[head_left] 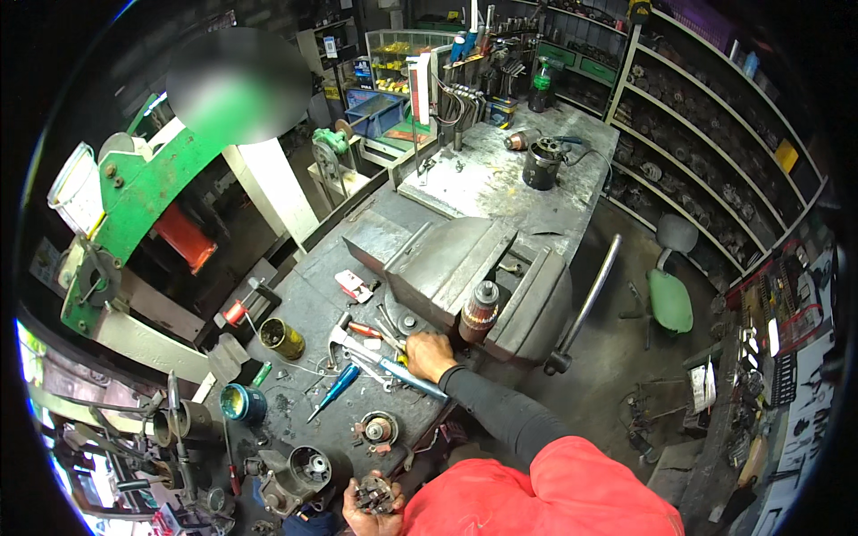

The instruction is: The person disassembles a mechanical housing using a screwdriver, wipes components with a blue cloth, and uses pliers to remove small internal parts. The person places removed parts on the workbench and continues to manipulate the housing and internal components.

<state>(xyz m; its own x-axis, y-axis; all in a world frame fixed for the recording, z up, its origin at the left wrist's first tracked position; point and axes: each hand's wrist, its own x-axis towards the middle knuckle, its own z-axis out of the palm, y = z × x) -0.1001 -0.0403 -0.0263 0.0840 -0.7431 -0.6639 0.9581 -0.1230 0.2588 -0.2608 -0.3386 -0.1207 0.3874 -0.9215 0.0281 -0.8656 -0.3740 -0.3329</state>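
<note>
My left hand (pixel 374 511), at the lower edge, holds a round, dark metal part (pixel 375 494) with blocky pieces on its face. My right hand (pixel 429 356) reaches to the bench among loose tools, its fingers curled down. A bit of yellow handle (pixel 400 347) shows at its fingertips; what it grips is hidden. Beside it lie a hammer (pixel 353 344), a red-handled tool (pixel 364 330) and a wrench (pixel 377 375). A blue screwdriver (pixel 338 386) lies left of these. The bench vise (pixel 447 268) clamps an upright armature (pixel 480 308) with copper windings.
A motor housing (pixel 310 466) and a round part with a shaft (pixel 379 429) stand near my left hand. Tins (pixel 281 337) and a teal pot (pixel 241 402) stand at the bench's left. The vise handle (pixel 590 295) sticks out right. A green stool (pixel 670 299) stands beyond.
</note>
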